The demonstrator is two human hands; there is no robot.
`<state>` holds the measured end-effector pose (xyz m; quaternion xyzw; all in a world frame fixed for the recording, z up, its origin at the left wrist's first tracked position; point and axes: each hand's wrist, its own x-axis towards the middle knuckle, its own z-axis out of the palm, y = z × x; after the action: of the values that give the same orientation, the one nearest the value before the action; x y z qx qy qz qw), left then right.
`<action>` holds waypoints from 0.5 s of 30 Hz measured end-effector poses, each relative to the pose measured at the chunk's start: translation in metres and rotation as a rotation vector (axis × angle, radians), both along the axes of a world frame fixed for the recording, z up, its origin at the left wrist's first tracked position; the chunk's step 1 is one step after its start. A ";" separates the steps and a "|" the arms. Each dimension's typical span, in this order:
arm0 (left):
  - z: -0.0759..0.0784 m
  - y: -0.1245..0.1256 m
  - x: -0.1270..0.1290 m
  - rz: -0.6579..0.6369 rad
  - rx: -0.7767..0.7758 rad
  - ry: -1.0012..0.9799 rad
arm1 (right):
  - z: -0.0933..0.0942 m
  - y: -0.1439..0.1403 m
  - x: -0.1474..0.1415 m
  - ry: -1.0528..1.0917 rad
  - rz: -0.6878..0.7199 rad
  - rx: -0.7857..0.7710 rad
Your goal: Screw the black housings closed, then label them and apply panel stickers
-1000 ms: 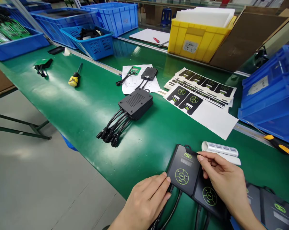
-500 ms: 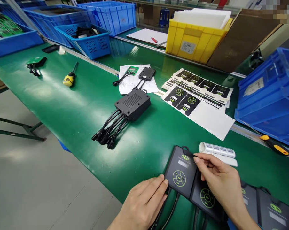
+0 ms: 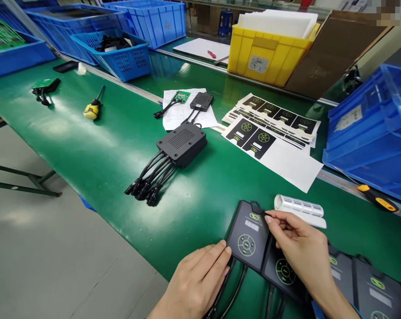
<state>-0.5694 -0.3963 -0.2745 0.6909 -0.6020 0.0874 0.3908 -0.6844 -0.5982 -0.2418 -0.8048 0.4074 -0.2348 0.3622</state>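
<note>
We see a green workbench [image 3: 87, 146] bearing a yellow-handled screwdriver [image 3: 92, 106], a stack of black ribbed boxes with cables [image 3: 181, 144], printed black label sheets [image 3: 270, 128], a yellow plastic crate [image 3: 270, 55] and blue plastic bins [image 3: 370, 133].

Two bare hands are seen low in the head view, with both forearms entering from the bottom edge. The left hand [image 3: 200, 277] is laid palm down near 6 o'clock, its fingers held straight and close together and directed toward 1 o'clock, the fingertips pressed flat. The right hand [image 3: 300, 250] is placed toward 5 o'clock, its wrist bent and its back turned upward. Its thumb and forefinger are brought together in a fine pinch aimed at 10 o'clock, while the remaining fingers are curled loosely beneath.
</note>
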 end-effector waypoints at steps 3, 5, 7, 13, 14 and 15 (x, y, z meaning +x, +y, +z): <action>0.002 -0.001 0.000 0.001 -0.002 -0.009 | 0.000 -0.001 0.000 0.034 0.051 -0.105; 0.003 -0.001 0.000 -0.004 0.002 -0.008 | 0.001 -0.001 0.001 0.067 0.096 -0.255; 0.004 -0.002 0.001 -0.012 0.011 -0.006 | 0.002 0.000 0.002 0.097 0.139 -0.429; 0.004 -0.003 0.001 -0.007 -0.001 0.010 | 0.003 -0.003 0.005 0.155 0.196 -0.644; 0.004 -0.002 0.000 -0.008 0.001 0.012 | 0.003 -0.004 0.005 0.173 0.185 -0.626; 0.004 -0.002 0.000 -0.010 0.006 0.016 | 0.003 -0.005 0.005 0.194 0.177 -0.603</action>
<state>-0.5694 -0.3982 -0.2709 0.6898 -0.6024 0.0779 0.3939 -0.6795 -0.6033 -0.2386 -0.9267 0.2807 -0.2345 0.0861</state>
